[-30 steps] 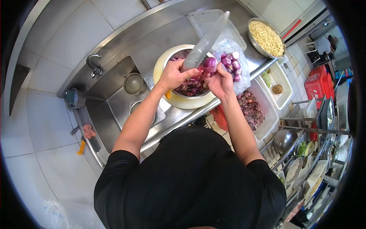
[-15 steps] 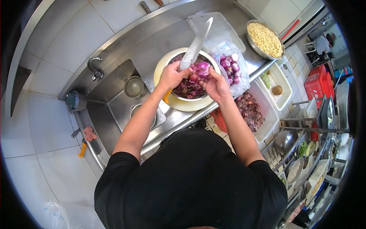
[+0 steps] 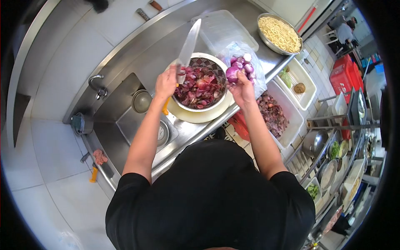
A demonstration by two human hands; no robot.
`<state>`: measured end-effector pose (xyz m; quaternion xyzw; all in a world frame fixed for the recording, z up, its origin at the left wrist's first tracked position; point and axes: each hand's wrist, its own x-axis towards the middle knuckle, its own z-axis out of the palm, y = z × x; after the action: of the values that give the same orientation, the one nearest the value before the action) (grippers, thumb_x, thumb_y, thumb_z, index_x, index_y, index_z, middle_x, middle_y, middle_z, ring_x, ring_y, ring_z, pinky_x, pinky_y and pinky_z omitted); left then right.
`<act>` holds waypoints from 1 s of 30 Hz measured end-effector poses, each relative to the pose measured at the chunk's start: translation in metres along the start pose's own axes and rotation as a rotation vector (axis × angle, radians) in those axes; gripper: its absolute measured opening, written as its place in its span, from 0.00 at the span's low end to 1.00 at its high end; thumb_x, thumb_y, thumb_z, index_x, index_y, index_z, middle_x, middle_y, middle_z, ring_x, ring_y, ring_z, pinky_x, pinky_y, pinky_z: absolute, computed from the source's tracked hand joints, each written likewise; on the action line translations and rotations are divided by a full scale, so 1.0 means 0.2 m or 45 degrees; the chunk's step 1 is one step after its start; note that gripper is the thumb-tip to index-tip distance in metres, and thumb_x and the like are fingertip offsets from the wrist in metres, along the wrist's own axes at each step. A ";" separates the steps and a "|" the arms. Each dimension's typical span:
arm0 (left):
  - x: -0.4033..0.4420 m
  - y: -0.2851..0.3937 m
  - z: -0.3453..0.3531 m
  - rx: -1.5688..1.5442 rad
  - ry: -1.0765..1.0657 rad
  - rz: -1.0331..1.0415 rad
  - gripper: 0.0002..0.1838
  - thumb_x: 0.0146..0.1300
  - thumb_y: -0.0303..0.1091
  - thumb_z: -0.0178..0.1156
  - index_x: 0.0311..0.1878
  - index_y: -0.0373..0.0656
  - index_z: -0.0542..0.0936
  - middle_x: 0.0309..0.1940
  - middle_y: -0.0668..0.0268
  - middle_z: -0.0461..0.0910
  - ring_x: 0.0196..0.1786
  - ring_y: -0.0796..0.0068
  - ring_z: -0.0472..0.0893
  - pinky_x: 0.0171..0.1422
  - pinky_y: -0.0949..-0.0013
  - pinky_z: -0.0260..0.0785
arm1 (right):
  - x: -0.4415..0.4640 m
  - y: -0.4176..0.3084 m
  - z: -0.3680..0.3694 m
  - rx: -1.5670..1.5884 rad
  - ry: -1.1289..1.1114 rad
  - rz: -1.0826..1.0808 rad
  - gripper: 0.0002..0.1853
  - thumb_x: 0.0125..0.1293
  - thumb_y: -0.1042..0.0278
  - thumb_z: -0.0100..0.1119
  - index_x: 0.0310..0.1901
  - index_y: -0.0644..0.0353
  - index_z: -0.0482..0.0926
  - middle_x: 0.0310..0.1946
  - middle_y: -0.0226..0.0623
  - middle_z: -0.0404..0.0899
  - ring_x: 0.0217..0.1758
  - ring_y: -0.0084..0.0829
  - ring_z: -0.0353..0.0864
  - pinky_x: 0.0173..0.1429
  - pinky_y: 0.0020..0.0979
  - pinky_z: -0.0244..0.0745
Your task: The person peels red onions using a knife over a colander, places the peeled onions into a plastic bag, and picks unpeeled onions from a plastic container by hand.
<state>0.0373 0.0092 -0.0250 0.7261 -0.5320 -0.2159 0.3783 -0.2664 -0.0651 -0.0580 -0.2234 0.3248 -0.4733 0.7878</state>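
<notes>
Knife (image 3: 189, 43) is squeezed in my left hand (image 3: 166, 83), upper middle of the frame; my right hand (image 3: 242, 91) pinches a purple onion (image 3: 232, 74) near the clear bag (image 3: 259, 74).

Onion (image 3: 232, 74): purple | noodles (image 3: 280, 34): pale yellow | crate (image 3: 343, 76): red | shirt (image 3: 210, 193): plain black

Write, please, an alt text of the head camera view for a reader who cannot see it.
At a steel sink counter, a person's left hand holds a large knife at the edge of a colander of purple onion peels. The right hand holds a purple onion beside an open plastic bag of onions; a bowl of noodles sits behind.
</notes>
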 end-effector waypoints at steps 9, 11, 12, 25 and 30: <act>0.00 0.01 0.09 0.337 0.107 -0.117 0.30 0.60 0.66 0.68 0.41 0.43 0.87 0.33 0.52 0.87 0.39 0.47 0.87 0.45 0.51 0.76 | 0.15 -0.38 -0.48 -0.170 0.695 -0.484 0.26 0.72 0.67 0.65 0.67 0.62 0.68 0.52 0.42 0.80 0.44 0.34 0.84 0.42 0.35 0.83; -0.02 0.09 0.09 0.369 0.083 -0.096 0.31 0.57 0.66 0.70 0.42 0.44 0.87 0.33 0.53 0.88 0.39 0.49 0.88 0.45 0.52 0.76 | 0.23 -0.39 -0.47 -0.276 0.687 -0.480 0.23 0.72 0.68 0.63 0.64 0.64 0.72 0.50 0.40 0.83 0.48 0.34 0.84 0.52 0.36 0.82; -0.02 0.10 0.11 0.348 0.104 -0.084 0.29 0.58 0.64 0.70 0.43 0.43 0.88 0.33 0.55 0.89 0.38 0.52 0.88 0.44 0.54 0.76 | 0.28 -0.39 -0.50 -0.392 0.652 -0.442 0.23 0.71 0.67 0.64 0.63 0.66 0.73 0.50 0.39 0.84 0.48 0.32 0.86 0.53 0.36 0.83; -0.04 0.09 0.11 0.213 0.185 -0.204 0.23 0.67 0.53 0.70 0.46 0.39 0.87 0.32 0.61 0.89 0.34 0.74 0.85 0.43 0.66 0.76 | 0.56 -0.49 -0.69 -2.076 0.443 -0.185 0.21 0.46 0.62 0.77 0.43 0.62 0.91 0.42 0.50 0.89 0.51 0.45 0.87 0.61 0.40 0.77; -0.01 0.06 0.12 0.341 0.183 -0.248 0.23 0.72 0.51 0.65 0.45 0.35 0.86 0.29 0.65 0.86 0.33 0.80 0.80 0.41 0.68 0.74 | 0.60 -0.28 -0.76 -2.292 0.309 -0.360 0.31 0.51 0.45 0.77 0.50 0.62 0.86 0.56 0.57 0.80 0.57 0.54 0.80 0.62 0.47 0.74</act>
<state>0.0117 0.0020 -0.0318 0.8316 -0.4547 -0.1263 0.2928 -0.3686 -0.2030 -0.1621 -0.7390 0.6207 -0.1539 0.2118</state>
